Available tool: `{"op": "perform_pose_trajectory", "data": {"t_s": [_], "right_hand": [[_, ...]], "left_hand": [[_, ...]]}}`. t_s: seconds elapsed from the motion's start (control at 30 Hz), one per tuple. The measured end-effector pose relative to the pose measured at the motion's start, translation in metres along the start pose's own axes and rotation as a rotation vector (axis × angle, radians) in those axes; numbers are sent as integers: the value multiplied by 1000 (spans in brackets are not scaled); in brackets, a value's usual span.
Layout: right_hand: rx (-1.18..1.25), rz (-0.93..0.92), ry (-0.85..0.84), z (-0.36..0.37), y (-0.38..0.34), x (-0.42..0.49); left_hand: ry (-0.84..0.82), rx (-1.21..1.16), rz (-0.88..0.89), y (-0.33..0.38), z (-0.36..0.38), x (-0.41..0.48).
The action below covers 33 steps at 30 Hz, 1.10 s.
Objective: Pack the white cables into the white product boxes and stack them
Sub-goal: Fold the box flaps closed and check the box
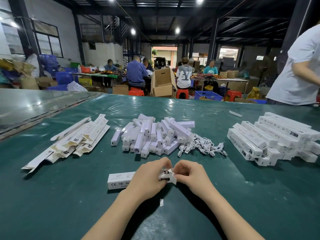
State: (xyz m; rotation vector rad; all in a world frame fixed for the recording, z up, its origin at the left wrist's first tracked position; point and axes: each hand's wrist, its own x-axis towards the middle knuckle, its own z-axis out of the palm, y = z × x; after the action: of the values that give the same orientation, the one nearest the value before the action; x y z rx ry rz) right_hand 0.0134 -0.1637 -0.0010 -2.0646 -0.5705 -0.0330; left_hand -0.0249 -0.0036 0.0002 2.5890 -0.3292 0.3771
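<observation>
green surface, one box closing, plenty still to pack

green sheeting covers the surface [69, 196], and the work on it lies in four heaps. on the right, the stack of closed boxes [277, 141] is several layers high and laid crosswise; that is the finished share. in the middle lies a loose pile of short white cases [152, 135]; what they hold cannot be told. on the left, the flat cartons [74, 141] wait unfolded, a fair number of them. the white cables [202, 146] lie in a small tangle just beside the right edge of the middle pile. judging by these heaps, the job is partway through, with many cartons and cables left to pack.

near the front edge, the box in work [119, 180] lies lengthwise on the surface, its printed side up. the left hand [149, 179] is curled over it near the right end, holding it down. the right hand [190, 177] has its fingertips bent in, pinching the end flap [173, 175], which stands partly open. whether a cable is already inside is hidden. it looks like the closing step, with stacking to follow.

a small white scrap [161, 202] lies between the forearms.
</observation>
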Motion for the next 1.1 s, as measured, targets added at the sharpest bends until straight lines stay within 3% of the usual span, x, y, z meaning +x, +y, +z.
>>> {"op": "perform_pose_trajectory", "data": {"t_s": [0.2,0.33,0.53,0.67,0.8,1.1], "right_hand": [[94,-13,-7,5,0,-1],[-149,-1,87,5,2,1],[-209,-37,-126,-2,1,2],[-157,16,-179,-6,-5,-1],[-229,3,-92,2,1,0],[-149,54,-50,3,2,3]], "left_hand": [[16,7,26,0,1,0],[27,8,11,1,0,1],[9,11,-7,1,0,0],[11,48,-13,2,0,1],[-2,36,-10,3,0,1],[12,64,5,3,1,2]]}}
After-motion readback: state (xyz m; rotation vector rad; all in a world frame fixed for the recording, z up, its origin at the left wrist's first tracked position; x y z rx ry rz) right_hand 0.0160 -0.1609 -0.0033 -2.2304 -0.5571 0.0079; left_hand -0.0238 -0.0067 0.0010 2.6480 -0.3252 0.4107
